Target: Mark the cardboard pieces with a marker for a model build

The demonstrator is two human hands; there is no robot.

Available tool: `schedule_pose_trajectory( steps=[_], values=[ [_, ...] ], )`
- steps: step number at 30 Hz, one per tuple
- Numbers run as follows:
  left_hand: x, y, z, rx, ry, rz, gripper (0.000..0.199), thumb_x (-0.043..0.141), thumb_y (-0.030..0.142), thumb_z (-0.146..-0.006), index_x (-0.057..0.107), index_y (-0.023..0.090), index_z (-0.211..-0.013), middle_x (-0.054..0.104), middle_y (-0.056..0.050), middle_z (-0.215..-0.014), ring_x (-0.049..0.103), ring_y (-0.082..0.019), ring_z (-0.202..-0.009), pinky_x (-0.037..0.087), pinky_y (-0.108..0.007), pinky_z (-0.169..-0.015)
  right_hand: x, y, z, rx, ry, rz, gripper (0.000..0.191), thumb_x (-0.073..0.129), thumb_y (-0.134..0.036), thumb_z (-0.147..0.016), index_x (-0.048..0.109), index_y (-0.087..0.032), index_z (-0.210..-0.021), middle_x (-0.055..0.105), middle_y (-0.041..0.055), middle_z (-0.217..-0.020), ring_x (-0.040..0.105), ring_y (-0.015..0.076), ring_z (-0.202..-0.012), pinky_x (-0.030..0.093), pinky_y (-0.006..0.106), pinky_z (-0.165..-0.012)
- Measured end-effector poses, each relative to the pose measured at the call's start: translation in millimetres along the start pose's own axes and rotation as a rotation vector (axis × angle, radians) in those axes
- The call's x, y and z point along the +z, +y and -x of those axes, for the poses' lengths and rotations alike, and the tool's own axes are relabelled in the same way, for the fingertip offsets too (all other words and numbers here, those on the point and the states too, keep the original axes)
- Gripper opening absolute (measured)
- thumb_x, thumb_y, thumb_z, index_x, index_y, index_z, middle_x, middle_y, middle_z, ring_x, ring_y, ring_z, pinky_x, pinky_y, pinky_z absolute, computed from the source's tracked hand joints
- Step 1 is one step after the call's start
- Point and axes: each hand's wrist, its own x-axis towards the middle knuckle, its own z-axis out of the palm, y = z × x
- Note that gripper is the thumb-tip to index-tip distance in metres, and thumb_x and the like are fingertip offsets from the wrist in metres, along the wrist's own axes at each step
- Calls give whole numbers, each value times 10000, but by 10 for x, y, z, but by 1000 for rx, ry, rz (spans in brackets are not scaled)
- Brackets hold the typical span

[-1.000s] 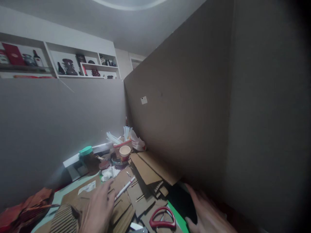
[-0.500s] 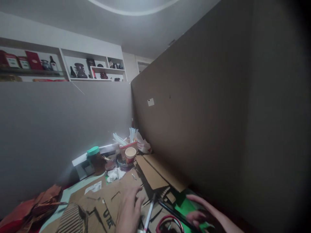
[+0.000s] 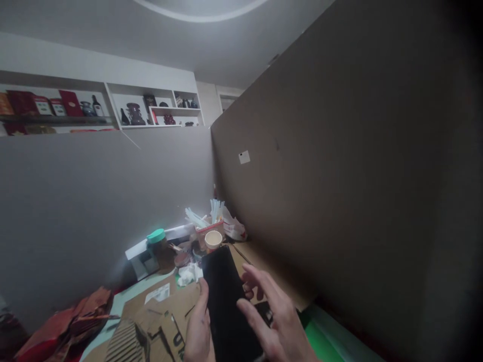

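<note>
Head view: my left hand [image 3: 199, 329] grips a black phone [image 3: 228, 306] by its left edge, over the tabletop [image 3: 130, 292]. My right hand [image 3: 279, 319] — thumb and fingers spread — stands at the phone's right edge; contact I cannot tell. Paper cup [image 3: 213, 239] noted near the tabletop's far corner.

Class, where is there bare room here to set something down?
The bright green patch, bordered by the right hand and the brown cardboard sheet, looks bare. Crowded: around the round cream-mouthed paper cup and turquoise-lidded cylindrical jar.
</note>
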Motion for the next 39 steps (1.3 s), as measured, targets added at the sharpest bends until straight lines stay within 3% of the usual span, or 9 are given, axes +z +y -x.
schedule_pose_trajectory(
  steps=[2, 7, 12, 17, 20, 26, 32, 39],
  values=[
    [60, 38, 57, -78, -40, 39, 627, 556, 641, -887, 725, 121, -1195, 798, -149, -997, 754, -318, -943, 588, -433, -854, -76, -4, -49, 28, 48, -67, 290, 553, -323, -1002, 646, -274, -1273, 677, 64, -1089, 658, 225, -972, 505, 297, -855],
    [253, 23, 160, -187, -118, 100, 709, 405, 625, -961, 786, 28, -927, 786, -175, -770, 736, -243, -594, 585, -346, -625, -109, 3, -129, 153, 143, -194, 181, 607, -385, -986, 731, -258, -1015, 683, 24, -901, 682, 196, -810, 520, 260, -731],
    [357, 17, 218, -203, -143, 141, 777, 316, 625, -981, 791, 22, -863, 775, -158, -725, 734, -219, -608, 563, -303, -630, -118, 23, -123, 245, 171, -284, 202, 720, -418, -898, 755, -219, -898, 710, 49, -869, 675, 199, -723, 519, 249, -590],
    [402, 46, 266, -206, -137, 132, 772, 272, 577, -1003, 792, 29, -846, 778, -145, -712, 724, -222, -555, 556, -309, -575, -135, 8, -133, 290, 202, -361, 234, 765, -441, -851, 749, -209, -878, 721, 34, -784, 685, 198, -727, 555, 260, -667],
    [428, 52, 283, -188, -126, 120, 750, 261, 532, -1018, 793, 34, -841, 771, -136, -684, 716, -206, -544, 550, -296, -570, -137, -16, -150, 312, 181, -396, 265, 791, -455, -810, 759, -192, -818, 715, 36, -746, 672, 185, -694, 534, 220, -580],
    [368, 39, 242, -184, -114, 94, 709, 300, 524, -1013, 786, 50, -811, 776, -139, -697, 717, -213, -526, 563, -306, -548, -148, -48, -136, 361, 151, -470, 285, 824, -460, -769, 771, -184, -822, 685, 15, -692, 582, 113, -542, 476, 164, -463],
    [347, 39, 246, -174, -60, 89, 650, 364, 498, -1012, 777, 17, -868, 782, -138, -718, 729, -218, -548, 596, -312, -584, -141, -48, -101, 414, 91, -545, 327, 816, -491, -775, 752, -177, -840, 577, -27, -563, 509, 106, -438, 468, 195, -388],
    [406, 21, 276, -174, -68, 167, 676, 388, 524, -997, 780, 6, -810, 762, -162, -681, 706, -229, -539, 566, -328, -579, -154, -19, -87, 407, 75, -510, 326, 800, -496, -797, 771, -181, -877, 601, -12, -580, 544, 119, -438, 464, 197, -383]
  ],
)
